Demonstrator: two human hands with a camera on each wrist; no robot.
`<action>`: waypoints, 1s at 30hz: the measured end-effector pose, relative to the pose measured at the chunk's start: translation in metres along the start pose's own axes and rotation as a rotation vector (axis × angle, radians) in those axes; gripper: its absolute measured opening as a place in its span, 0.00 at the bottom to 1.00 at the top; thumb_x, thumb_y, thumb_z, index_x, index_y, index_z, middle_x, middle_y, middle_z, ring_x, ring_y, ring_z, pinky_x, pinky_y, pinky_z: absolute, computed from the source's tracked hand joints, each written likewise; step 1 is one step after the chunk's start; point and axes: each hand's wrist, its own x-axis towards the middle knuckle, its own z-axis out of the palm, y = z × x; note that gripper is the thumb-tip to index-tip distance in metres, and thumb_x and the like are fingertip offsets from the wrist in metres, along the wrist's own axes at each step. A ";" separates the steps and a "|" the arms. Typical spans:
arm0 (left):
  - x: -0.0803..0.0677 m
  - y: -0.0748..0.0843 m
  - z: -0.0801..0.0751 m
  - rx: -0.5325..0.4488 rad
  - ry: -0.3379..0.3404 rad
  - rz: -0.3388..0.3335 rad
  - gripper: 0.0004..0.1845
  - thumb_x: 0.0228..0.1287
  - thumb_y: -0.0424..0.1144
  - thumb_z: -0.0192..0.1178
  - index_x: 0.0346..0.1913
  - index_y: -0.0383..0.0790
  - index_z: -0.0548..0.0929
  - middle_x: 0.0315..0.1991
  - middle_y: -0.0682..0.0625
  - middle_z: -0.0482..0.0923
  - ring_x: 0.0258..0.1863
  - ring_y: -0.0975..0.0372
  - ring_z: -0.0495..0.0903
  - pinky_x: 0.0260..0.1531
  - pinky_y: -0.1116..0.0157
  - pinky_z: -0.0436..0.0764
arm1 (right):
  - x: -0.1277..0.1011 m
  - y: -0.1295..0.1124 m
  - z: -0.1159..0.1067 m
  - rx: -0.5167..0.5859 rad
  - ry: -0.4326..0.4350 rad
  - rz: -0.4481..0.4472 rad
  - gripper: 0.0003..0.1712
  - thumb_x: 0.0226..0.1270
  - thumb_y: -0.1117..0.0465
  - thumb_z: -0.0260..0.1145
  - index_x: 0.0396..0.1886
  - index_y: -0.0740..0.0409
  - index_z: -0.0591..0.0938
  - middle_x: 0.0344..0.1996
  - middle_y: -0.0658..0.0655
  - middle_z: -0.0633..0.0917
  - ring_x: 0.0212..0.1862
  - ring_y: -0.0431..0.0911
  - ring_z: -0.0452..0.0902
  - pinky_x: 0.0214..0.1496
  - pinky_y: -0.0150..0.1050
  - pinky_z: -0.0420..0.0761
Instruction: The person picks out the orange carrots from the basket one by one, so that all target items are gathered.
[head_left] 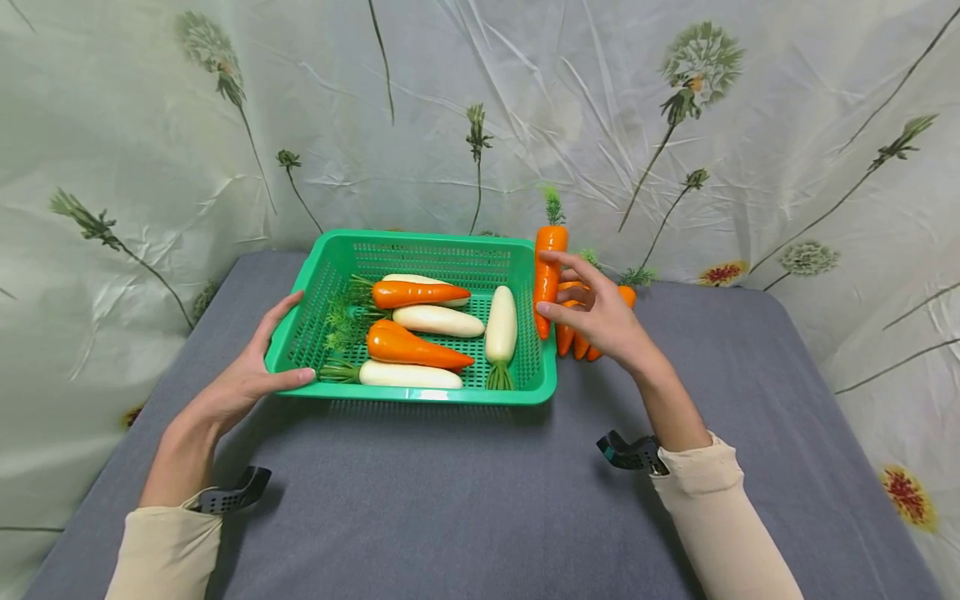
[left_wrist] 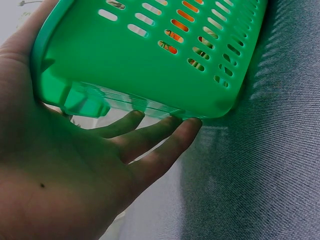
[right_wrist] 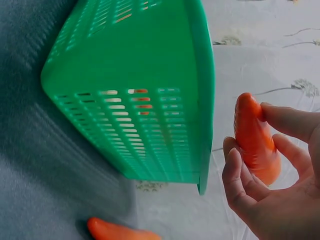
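A green plastic basket (head_left: 420, 394) sits on the grey table and holds two orange carrots (head_left: 411, 346) and several white radishes (head_left: 501, 327). My left hand (head_left: 251, 371) grips the basket's near left corner (left_wrist: 70, 95), thumb on the rim and fingers (left_wrist: 165, 130) underneath. My right hand (head_left: 596, 312) pinches one orange carrot (head_left: 548, 267) upright just outside the basket's right wall (right_wrist: 165, 125); in the right wrist view the carrot (right_wrist: 255, 137) sits between thumb and fingers. More orange carrots (head_left: 581, 337) lie on the table behind that hand.
A flowered cloth backdrop (head_left: 675, 125) rises behind and beside the table. The grey tabletop (head_left: 450, 500) stretches toward me in front of the basket. One loose carrot (right_wrist: 117, 231) shows at the bottom of the right wrist view.
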 end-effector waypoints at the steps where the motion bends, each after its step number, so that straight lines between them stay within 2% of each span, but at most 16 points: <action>1: 0.000 0.000 0.000 0.001 0.000 0.000 0.58 0.67 0.33 0.67 0.82 0.76 0.38 0.81 0.43 0.39 0.63 0.66 0.64 0.51 0.77 0.73 | -0.001 0.001 -0.001 -0.005 0.006 0.004 0.38 0.71 0.61 0.72 0.78 0.40 0.70 0.69 0.59 0.72 0.58 0.55 0.75 0.52 0.40 0.82; 13: 0.000 0.000 0.001 -0.010 -0.004 0.008 0.58 0.67 0.33 0.67 0.83 0.75 0.39 0.80 0.43 0.40 0.60 0.68 0.68 0.50 0.75 0.75 | -0.011 0.015 -0.013 -0.042 0.071 0.032 0.38 0.72 0.61 0.71 0.78 0.43 0.69 0.65 0.63 0.74 0.57 0.53 0.77 0.57 0.39 0.79; 20: -0.001 0.000 0.001 -0.014 -0.005 0.017 0.57 0.67 0.33 0.67 0.83 0.75 0.39 0.80 0.44 0.41 0.60 0.67 0.68 0.50 0.75 0.76 | -0.018 0.025 -0.022 -0.056 0.097 0.048 0.37 0.72 0.60 0.71 0.78 0.44 0.69 0.64 0.63 0.75 0.55 0.52 0.78 0.52 0.35 0.81; 26: -0.001 -0.001 0.001 -0.008 -0.005 0.015 0.57 0.68 0.34 0.67 0.83 0.75 0.39 0.80 0.44 0.40 0.61 0.67 0.67 0.50 0.75 0.76 | -0.024 0.032 -0.029 -0.053 0.118 0.071 0.37 0.73 0.60 0.69 0.79 0.45 0.68 0.67 0.61 0.73 0.57 0.46 0.76 0.52 0.29 0.79; 30: -0.001 0.000 0.001 -0.008 -0.005 0.014 0.57 0.68 0.34 0.67 0.83 0.75 0.39 0.80 0.44 0.41 0.61 0.67 0.67 0.50 0.75 0.75 | -0.026 0.037 -0.033 -0.040 0.126 0.089 0.37 0.73 0.61 0.69 0.79 0.47 0.68 0.66 0.61 0.72 0.55 0.47 0.76 0.50 0.28 0.79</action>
